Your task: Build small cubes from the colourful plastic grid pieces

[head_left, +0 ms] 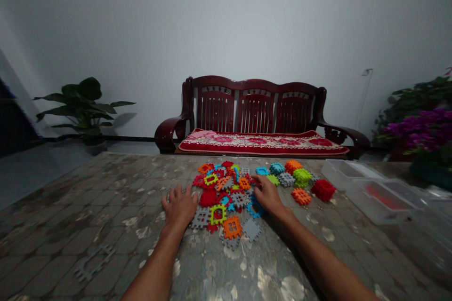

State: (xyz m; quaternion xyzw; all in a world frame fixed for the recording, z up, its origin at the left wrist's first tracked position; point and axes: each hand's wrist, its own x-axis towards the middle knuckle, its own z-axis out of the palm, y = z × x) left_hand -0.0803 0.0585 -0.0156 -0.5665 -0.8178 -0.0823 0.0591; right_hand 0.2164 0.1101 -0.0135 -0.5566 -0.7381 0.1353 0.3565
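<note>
A loose pile of flat toothed interlocking plastic pieces lies on the table, with a red piece (208,197), a lime window-frame piece (218,215), an orange window piece (232,227) and a plain grey piece (252,229) among them. My left hand (181,207) rests at the pile's left edge, fingers spread and holding nothing, beside a grey lattice piece (201,218). On the opposite side, my right hand (267,194) reaches to the pile's right edge. Its finger and thumb look apart, close to a blue piece (254,208); the other fingers are partly hidden.
Stacks of sorted pieces stand to the right, including a lime stack (302,177) and a red stack (323,190). Clear plastic boxes (379,197) sit farther right. One long grey piece (93,262) lies at front left. Behind the table (141,174) is a wooden bench (256,103).
</note>
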